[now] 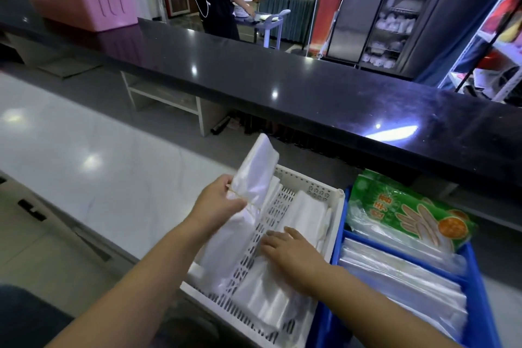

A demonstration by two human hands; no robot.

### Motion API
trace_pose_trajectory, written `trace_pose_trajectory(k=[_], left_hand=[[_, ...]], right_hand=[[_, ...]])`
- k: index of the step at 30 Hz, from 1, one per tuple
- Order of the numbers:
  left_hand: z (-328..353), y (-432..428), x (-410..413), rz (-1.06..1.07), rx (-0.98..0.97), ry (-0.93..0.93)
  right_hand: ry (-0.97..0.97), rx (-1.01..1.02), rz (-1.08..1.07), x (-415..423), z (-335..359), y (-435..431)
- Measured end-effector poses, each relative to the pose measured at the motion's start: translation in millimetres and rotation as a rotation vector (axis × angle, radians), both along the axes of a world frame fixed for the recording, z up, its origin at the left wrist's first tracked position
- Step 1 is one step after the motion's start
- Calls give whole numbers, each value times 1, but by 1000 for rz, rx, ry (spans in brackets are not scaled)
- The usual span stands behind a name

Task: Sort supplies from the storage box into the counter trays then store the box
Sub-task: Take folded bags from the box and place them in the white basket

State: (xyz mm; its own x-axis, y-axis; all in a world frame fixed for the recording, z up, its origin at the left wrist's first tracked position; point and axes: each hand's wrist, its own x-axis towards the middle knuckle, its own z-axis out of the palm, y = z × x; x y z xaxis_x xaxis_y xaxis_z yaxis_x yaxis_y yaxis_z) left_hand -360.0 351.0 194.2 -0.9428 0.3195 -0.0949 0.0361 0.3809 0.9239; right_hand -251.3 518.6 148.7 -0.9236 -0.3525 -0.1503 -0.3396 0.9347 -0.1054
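White bag bundle (254, 178) — left hand (217, 200) grips it, right hand (291, 251) beside.

A banded bundle of plastic bags (255, 175) is gripped by the left hand (219, 202) over a white tray (324, 192); the right hand (293, 256) is laid flat on bags inside.

- both forearms are bare from the bottom edge of the view up to the wrists; no sleeve shows on either one.
- left hand (219, 202): bare, no glove, ring or watch to be seen.
- right hand (293, 256): bare as well, fingers (272, 243) uncovered, with short, plain nails and the wrist bare.
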Motion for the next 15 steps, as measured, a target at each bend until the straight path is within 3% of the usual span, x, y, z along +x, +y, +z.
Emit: trace_pose_trajectory(k=[4, 9, 15], left_hand=[[-25, 4, 11, -92, -131, -15], [-45, 5, 23, -169, -420, 73], [-56, 24, 40, -73, -325, 41]], right_hand=[[94, 155, 55, -6, 3, 5], [178, 156, 37, -4, 13, 12], [238, 114, 21, 2, 12, 19]])
